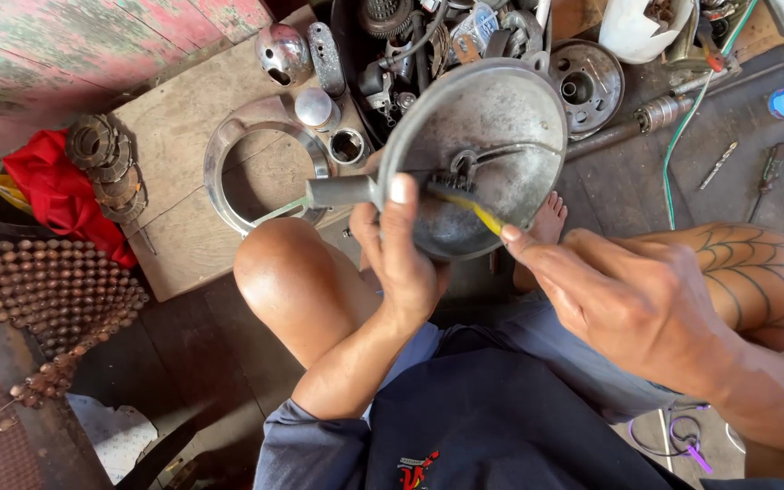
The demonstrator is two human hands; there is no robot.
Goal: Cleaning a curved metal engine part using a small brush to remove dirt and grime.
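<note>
Two hands meet: left hand (401, 263) clamps the round metal housing (483, 150) by its stub, right hand (632, 304) pinches what seems a yellow-handled tool (475, 210), tip angled up-left into it.

Left hand (401, 259) gripping round grey metal plate (492, 136), right hand (628, 304) working yellow-handled tool (478, 210) inside it, chrome ring (260, 163) on wooden board (183, 136)

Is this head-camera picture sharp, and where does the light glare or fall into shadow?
Head view: the round metal cover is sharp with a soft sheen; the left hand and right hand are crisp; the chrome dome glints; the lower left corner lies in dark shadow; edges bend slightly.
</note>
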